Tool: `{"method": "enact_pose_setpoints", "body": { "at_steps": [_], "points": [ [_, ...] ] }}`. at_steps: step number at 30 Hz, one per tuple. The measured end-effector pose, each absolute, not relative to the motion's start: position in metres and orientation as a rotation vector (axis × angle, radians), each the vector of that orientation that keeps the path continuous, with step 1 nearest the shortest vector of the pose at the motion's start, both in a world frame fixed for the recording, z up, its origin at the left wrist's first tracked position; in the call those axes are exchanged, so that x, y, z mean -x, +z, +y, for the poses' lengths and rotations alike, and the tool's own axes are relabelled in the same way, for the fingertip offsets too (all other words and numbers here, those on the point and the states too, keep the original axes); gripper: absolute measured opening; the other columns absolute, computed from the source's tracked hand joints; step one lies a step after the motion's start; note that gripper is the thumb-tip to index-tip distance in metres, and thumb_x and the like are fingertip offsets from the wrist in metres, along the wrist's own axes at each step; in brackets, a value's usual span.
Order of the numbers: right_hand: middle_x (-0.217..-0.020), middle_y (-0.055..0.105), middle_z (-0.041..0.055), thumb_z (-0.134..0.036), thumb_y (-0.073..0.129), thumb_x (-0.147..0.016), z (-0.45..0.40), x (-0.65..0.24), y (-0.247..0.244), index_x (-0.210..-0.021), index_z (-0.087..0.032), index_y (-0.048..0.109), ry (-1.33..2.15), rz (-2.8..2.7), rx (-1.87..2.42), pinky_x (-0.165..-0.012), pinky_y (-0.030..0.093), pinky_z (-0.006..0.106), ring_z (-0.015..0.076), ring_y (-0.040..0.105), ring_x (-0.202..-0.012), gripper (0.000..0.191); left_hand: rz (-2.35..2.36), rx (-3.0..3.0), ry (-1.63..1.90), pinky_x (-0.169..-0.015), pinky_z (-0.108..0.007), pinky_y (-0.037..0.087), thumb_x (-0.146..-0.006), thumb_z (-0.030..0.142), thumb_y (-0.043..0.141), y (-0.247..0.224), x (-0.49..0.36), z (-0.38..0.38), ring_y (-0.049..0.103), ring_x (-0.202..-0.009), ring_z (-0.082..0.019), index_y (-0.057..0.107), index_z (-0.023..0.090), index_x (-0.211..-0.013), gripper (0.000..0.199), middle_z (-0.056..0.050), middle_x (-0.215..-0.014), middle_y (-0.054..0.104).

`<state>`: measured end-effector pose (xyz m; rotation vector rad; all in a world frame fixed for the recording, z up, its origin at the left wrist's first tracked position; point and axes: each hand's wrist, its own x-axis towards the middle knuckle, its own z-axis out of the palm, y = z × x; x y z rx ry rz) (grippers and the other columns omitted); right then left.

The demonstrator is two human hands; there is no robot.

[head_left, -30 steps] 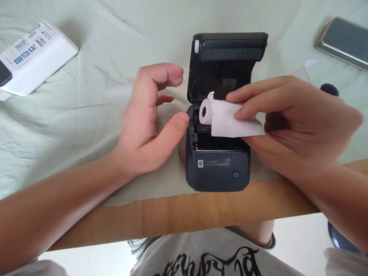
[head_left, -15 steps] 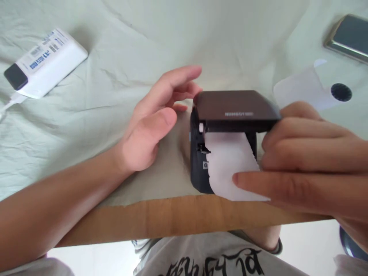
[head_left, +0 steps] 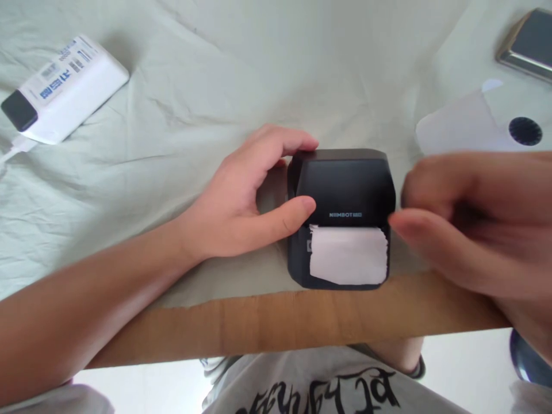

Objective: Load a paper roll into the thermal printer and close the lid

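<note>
A black label printer marked NIIMBOT sits near the table's front edge with its lid down. White label paper comes out from under the lid and lies over the printer's front. My left hand grips the printer's left side, its thumb on the lid and a fingertip at the back edge. Close against the right side is my right hand, blurred, with bent fingers, the thumb apart from them and nothing visible between. Whether its thumb touches the printer I cannot tell.
A white device with a label and a cable lies at the back left. At the right are a pale sheet, a round black disc and a dark box-like object. A wooden edge borders the cloth.
The printer's raised lid has come down over the paper. My right hand has let go of lid and paper and moved off rightward. My left hand has closed onto the printer.
</note>
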<state>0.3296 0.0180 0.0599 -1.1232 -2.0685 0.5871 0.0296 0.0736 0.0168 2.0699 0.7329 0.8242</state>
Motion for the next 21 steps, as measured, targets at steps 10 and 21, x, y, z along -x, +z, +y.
{"method": "enact_pose_setpoints", "body": {
  "at_steps": [10,21],
  "points": [
    [-0.065,0.046,-0.0127,-0.039,0.102,-0.098,0.056,-0.355,0.039,-0.093,-0.025,0.041,1.125,-2.074,1.003,-0.040,0.039,0.013,0.0021,0.044,-0.047,0.063,0.723,-2.195,0.860,-0.116,-0.055,0.074,-0.113,0.052,0.072,0.006,-0.034,0.072,0.082,-0.136,-0.036,0.066,0.035,-0.158,0.048,-0.010,-0.150,0.080],
    [-0.062,0.055,-0.0145,-0.006,0.053,-0.084,0.039,-0.348,0.022,-0.125,-0.030,0.053,0.823,-2.018,1.180,-0.051,0.036,0.026,0.0098,0.050,-0.049,0.048,0.700,-2.396,0.939,-0.116,-0.050,0.074,-0.104,0.015,0.060,0.004,-0.027,0.075,0.080,-0.137,-0.031,0.060,0.032,-0.168,0.066,-0.009,-0.149,0.078]
  ]
}}
